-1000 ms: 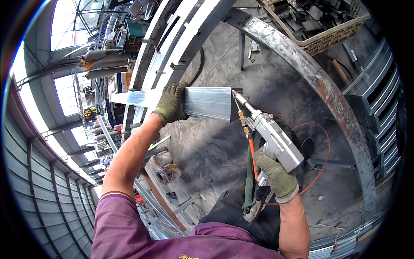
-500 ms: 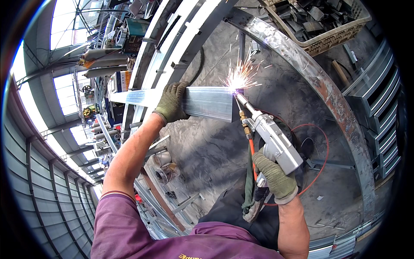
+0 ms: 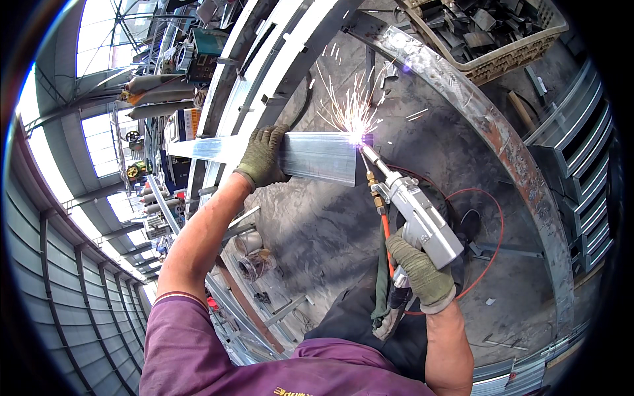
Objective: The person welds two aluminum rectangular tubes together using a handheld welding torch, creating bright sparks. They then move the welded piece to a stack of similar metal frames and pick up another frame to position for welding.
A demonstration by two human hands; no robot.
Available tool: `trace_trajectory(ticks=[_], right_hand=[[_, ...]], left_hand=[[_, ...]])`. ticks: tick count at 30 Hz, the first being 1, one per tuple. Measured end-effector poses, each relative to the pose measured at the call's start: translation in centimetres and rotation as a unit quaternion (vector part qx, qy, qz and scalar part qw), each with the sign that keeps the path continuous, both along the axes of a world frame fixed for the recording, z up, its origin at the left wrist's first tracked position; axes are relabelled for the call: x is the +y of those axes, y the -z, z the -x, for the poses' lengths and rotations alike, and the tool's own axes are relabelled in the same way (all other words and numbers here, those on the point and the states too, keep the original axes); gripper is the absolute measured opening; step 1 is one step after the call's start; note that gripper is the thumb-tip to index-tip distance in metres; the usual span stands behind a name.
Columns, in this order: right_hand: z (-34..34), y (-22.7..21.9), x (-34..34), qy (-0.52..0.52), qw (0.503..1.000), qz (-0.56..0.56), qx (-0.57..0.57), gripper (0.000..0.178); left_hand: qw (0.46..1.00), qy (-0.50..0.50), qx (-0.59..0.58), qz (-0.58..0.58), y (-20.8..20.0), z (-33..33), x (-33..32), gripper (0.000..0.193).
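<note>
My gloved left hand [image 3: 265, 157] is wrapped over a long silvery metal tube [image 3: 320, 157], which rests across the frame rails and points to the right. In my gloved right hand [image 3: 419, 267] is the grip of a grey welding gun [image 3: 422, 221]. Its nozzle [image 3: 371, 155] meets the far corner at the tube's right end, where a white-violet glow and a spray of orange sparks [image 3: 355, 115] rise. A brass fitting [image 3: 377, 195] with an orange hose [image 3: 387, 241] runs along the gun's left side. The glow hides the exact spot of contact.
Steel frame rails [image 3: 277, 72] stand at the far left, and a rusty curved beam [image 3: 489, 119] sweeps round the right. A plastic crate [image 3: 502, 66] of metal offcuts sits far right. Stacked metal profiles [image 3: 574, 171] lie beyond the beam. A thin red cable [image 3: 500, 228] loops over the floor.
The gun's tip and the glow have shifted slightly left along the tube's end. The spark spray now leans further up and left. My left hand and the tube have stayed put.
</note>
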State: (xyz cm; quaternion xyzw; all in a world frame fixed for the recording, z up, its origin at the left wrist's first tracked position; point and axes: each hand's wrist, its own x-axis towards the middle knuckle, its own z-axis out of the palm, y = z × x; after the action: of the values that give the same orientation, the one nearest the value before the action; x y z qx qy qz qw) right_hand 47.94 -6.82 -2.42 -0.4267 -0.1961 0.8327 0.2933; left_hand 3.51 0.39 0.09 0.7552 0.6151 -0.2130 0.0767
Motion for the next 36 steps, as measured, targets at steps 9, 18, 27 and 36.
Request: trace_trajectory(ticks=[9,18,27,36], right_hand=[[0.0,0.0,-0.3,0.004,1.0,0.003,-0.008,0.005],[-0.3,-0.1,-0.4,-0.004,1.0,0.017,0.01,0.005],[-0.2,-0.2,-0.6,-0.007,1.0,0.024,-0.002,0.005],[-1.5,-1.1,-1.4,0.006,0.998,0.043,-0.041,0.006]], left_hand=[[1.0,-0.003,-0.001,0.002,-0.1,-0.2,0.1,0.126],[0.999,-0.029,0.002,0.026,-0.1,-0.1,0.2,0.128],[0.999,-0.041,0.006,0.034,-0.2,-0.3,0.3,0.129],[1.0,-0.016,-0.007,0.005,-0.3,-0.2,0.1,0.122]])
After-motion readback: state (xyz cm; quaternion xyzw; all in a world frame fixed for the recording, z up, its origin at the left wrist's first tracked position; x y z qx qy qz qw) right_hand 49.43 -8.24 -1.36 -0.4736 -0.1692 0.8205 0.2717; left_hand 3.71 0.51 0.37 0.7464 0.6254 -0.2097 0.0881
